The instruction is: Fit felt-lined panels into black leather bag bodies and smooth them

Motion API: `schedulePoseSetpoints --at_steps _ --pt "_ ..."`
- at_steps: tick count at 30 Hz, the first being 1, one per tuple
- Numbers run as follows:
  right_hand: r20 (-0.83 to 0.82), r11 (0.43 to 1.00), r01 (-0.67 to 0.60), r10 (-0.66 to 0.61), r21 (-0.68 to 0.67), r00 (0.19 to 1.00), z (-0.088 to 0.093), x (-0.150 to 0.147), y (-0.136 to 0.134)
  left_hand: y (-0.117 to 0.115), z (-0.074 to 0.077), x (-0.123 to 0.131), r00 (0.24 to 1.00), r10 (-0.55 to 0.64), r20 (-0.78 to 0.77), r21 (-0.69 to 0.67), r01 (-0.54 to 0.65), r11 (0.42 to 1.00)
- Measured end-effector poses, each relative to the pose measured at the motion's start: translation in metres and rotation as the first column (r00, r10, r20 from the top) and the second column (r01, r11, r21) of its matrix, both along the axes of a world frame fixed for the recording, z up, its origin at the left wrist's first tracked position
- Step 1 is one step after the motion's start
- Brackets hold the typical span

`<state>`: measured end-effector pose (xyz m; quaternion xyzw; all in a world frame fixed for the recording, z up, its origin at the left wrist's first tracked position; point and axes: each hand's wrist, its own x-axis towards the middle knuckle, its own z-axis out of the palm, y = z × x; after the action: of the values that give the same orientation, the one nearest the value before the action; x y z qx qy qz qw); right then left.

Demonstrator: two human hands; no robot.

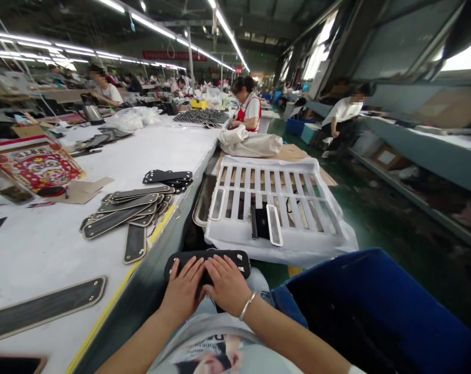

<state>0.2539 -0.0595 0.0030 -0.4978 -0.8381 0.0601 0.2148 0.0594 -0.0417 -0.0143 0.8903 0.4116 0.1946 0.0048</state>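
Left grip [184, 286] and right grip [226, 285] were laid uncurled over one black strip [207, 253], seemingly mid-work; piled strips [128, 208] at left were untouched.

The bench [173, 140] runs along the left. On it, a box [40, 161] lies left of the strip pile [122, 208]; a lone strip [48, 307] lies nearer. Right of the bench, ahead, is a rack [298, 192], with cloth [254, 144] behind it. The panel [205, 253] lies before the rack, under the left hand [184, 288] and right hand [228, 283], left of the bin [415, 306].
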Motion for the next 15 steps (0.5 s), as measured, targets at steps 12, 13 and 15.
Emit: schedulePoseSetpoints --at_steps 12,13,15 --pt "-0.101 0.981 0.162 -0.173 -0.111 0.98 0.013 0.075 0.003 0.02 0.002 -0.015 0.985 0.061 -0.159 0.028 -0.057 0.998" --pt "-0.182 0.953 0.242 -0.274 -0.18 0.944 0.009 0.083 0.004 0.02 0.003 -0.009 0.984 0.055 -0.17 0.03 -0.051 0.998" --pt "-0.329 0.872 0.338 -0.455 -0.355 0.828 -0.004 0.092 0.004 0.019 0.004 0.01 0.981 0.019 -0.195 0.03 -0.013 0.999"
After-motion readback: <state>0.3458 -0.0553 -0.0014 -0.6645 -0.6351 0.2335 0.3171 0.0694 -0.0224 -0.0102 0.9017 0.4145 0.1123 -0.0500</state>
